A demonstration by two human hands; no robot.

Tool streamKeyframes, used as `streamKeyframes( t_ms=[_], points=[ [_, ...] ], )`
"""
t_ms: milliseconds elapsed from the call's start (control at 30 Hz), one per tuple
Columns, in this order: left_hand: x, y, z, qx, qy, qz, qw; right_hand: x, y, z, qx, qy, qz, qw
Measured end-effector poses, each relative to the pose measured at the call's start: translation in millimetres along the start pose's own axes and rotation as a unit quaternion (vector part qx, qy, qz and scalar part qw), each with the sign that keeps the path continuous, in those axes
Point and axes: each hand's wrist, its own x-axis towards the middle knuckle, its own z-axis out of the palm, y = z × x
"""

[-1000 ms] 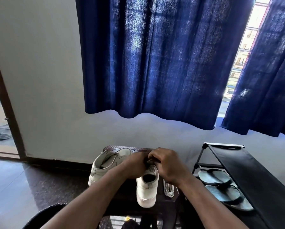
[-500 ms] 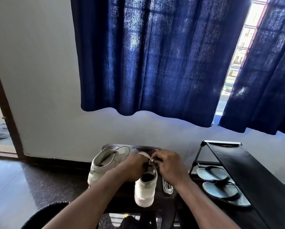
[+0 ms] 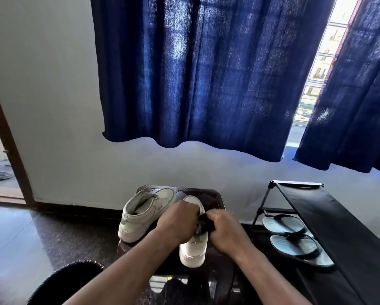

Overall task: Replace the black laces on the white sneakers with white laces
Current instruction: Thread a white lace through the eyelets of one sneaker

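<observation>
Black lace [image 3: 207, 221] is now bunching in the right hand's [image 3: 225, 232] curled fingers, while the left hand [image 3: 178, 219] is gripping the sneaker [image 3: 193, 249] beneath it. Unlacing seems to be nearing completion.

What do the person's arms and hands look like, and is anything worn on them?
Both forearms are bare to the frame edge, with no sleeves in view. The left hand and right hand wear no gloves; no watch, ring or bracelet is visible.
</observation>
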Motion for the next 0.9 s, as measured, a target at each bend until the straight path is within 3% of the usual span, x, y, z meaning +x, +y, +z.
streamKeyframes(
  t_ms=[100,233,433,633,800,900],
  points=[
    [6.4,-10.5,-2.1,-0.150,0.007,-0.027,0.988,2.2,1.0,6.9,-0.090,-0.002,-0.001,0.996],
    [11.2,-20.0,-8.7,-0.236,0.012,-0.053,0.970,9.2,-6.5,15.6,-0.116,-0.009,0.033,0.993],
    [5.9,-26.6,-4.1,-0.241,0.050,-0.079,0.966,21.8,-26.0,8.3,-0.139,-0.034,0.073,0.987],
    [-6.7,-21.2,4.7,-0.118,0.044,-0.040,0.991,21.0,-26.3,6.1,-0.089,-0.060,0.081,0.991],
    [-6.0,-19.3,9.1,-0.121,0.040,-0.051,0.991,10.6,-19.1,13.0,-0.027,0.075,0.077,0.994],
    [-9.1,-17.5,6.8,-0.175,0.017,-0.073,0.982,7.6,-8.6,17.4,-0.018,0.082,0.086,0.993]
  ],
)
